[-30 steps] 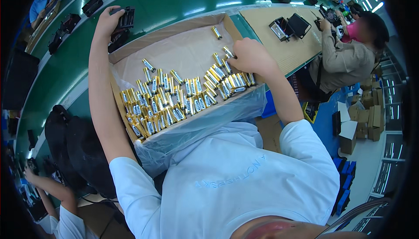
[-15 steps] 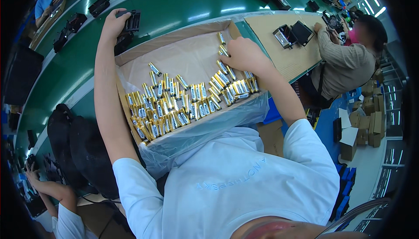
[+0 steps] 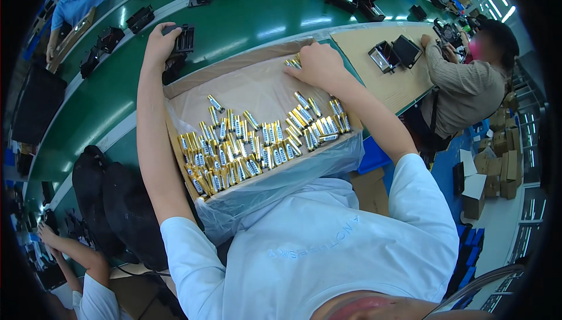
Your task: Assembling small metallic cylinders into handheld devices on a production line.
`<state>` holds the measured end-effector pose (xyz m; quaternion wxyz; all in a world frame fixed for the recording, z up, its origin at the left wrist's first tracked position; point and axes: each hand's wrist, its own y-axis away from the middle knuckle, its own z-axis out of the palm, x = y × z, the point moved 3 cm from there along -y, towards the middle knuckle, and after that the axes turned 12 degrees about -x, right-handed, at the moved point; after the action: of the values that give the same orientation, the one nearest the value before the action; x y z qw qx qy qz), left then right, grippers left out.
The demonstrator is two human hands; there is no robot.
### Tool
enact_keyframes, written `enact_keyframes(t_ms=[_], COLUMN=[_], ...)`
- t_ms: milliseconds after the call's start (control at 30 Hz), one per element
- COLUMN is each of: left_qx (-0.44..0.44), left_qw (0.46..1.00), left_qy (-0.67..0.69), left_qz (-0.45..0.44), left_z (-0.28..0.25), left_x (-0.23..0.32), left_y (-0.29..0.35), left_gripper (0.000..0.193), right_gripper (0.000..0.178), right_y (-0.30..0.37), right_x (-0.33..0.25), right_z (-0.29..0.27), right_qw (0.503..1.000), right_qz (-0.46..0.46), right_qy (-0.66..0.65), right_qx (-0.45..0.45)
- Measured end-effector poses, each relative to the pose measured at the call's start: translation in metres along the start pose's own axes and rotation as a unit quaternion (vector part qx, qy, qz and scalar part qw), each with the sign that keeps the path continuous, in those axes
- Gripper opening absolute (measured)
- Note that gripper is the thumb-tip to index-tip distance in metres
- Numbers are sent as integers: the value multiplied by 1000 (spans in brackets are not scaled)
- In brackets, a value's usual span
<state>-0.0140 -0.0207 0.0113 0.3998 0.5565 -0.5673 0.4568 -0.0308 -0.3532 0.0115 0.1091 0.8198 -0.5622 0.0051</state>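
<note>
My left hand (image 3: 160,45) is closed on a black slotted plastic case (image 3: 185,40), held up beyond the far left corner of a shallow cardboard box (image 3: 234,65). Inside the box, on a clear plastic liner, lie several gold-and-silver cylindrical batteries (image 3: 225,159), mostly heaped along the near side. Over the far right part of the box, my right hand (image 3: 323,68) pinches a few batteries (image 3: 292,63), whose ends stick out at the left of the fingers. Its palm and part of the fingertips are hidden from view.
Black cases (image 3: 140,19) stand along the green conveyor belt (image 3: 246,23) beyond the box. At the right, an open black device (image 3: 383,58) lies on a cardboard sheet (image 3: 366,89), near a seated co-worker (image 3: 465,80). Another person (image 3: 79,4) works at far left.
My right hand has gathered batteries from the right side of the box and drawn slightly away from the pile. My left hand still holds the black case. The whole view has shifted slightly.
</note>
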Motion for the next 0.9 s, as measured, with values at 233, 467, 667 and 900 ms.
enact_keyframes(t_ms=[233, 467, 667, 900], left_qx=[18, -34, -23, 5], left_qw=[992, 977, 971, 929], left_qy=[103, 204, 227, 363], left_qz=[-68, -58, -78, -73], left_z=[0, 28, 65, 88], left_x=[-23, -9, 7, 11], left_y=[-40, -36, -39, -41], left_gripper=[38, 44, 42, 40], right_gripper=[37, 36, 35, 35], right_y=[-19, -37, -73, -133], right_x=[-1, 5, -34, -66], right_z=[23, 30, -47, -67], right_qw=[999, 991, 942, 924], right_qz=[-9, -119, -184, -162], right_qy=[7, -13, -278, -332], right_qx=[-40, -53, 44, 98])
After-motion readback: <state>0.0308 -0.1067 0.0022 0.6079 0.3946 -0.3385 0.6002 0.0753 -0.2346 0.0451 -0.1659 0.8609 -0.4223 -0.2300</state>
